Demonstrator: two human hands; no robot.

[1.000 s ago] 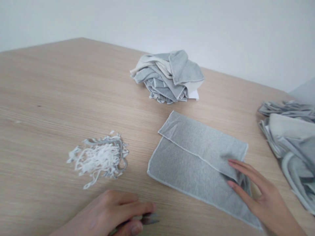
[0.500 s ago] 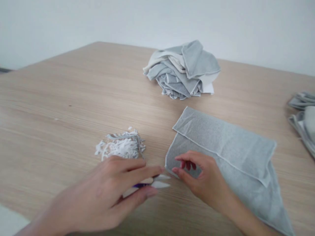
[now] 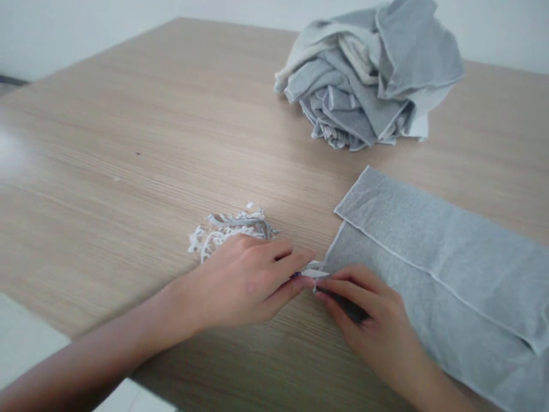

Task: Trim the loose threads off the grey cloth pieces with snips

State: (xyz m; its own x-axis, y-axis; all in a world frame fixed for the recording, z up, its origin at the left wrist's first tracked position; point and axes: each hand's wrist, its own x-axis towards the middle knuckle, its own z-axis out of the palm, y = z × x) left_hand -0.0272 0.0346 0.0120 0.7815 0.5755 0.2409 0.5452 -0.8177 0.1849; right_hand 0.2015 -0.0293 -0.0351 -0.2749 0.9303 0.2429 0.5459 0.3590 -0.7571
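Observation:
My left hand (image 3: 249, 280) is closed around small thread snips (image 3: 315, 273), their two pale blade tips pointing right; most of the tool is hidden under my fingers. My right hand (image 3: 373, 320) pinches the near left corner of a grey cloth (image 3: 429, 240) with pale stitched edges. The blade tips sit right beside the pinched corner, but whether they touch it I cannot tell. The cloth lies folded over itself on the table, its right end running out of view. Beyond my left hand lies a small heap of white and grey thread scraps (image 3: 235, 226).
A crumpled pile of grey and off-white cloths (image 3: 369, 86) stands at the back right of the wooden table (image 3: 150, 109). The table's near edge runs below my left forearm, with a pale floor (image 3: 30, 337) beyond it. A wall rises behind.
My right hand has gone from fingers apart over the cloth to pinching its corner. My left hand has brought the snips up to that corner. The view has shifted, so the cloth pile looks larger.

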